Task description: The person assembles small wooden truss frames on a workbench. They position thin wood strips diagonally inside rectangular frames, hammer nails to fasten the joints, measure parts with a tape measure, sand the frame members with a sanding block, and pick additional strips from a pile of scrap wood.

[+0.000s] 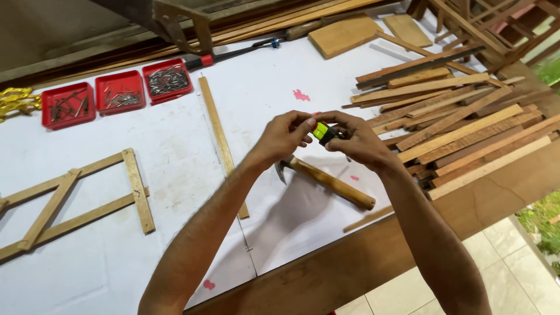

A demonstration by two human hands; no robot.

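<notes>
Both of my hands meet above the white tabletop [175, 151], holding a small yellow-green and black tape measure [321, 132] between them. My left hand [283, 137] pinches its left side with the fingertips. My right hand [356, 140] wraps around its right side. Just below the hands lies a hammer [326, 181] with a wooden handle, its metal head toward the left. A long thin wooden strip [220, 137] lies lengthwise on the table to the left of my hands.
A pile of wooden slats [461, 128] lies at the right. Three red trays of nails [119, 92] sit at the back left. A partly assembled wooden frame [76, 201] lies at the left. A bar clamp [233, 54] and wooden boards [344, 34] are at the back.
</notes>
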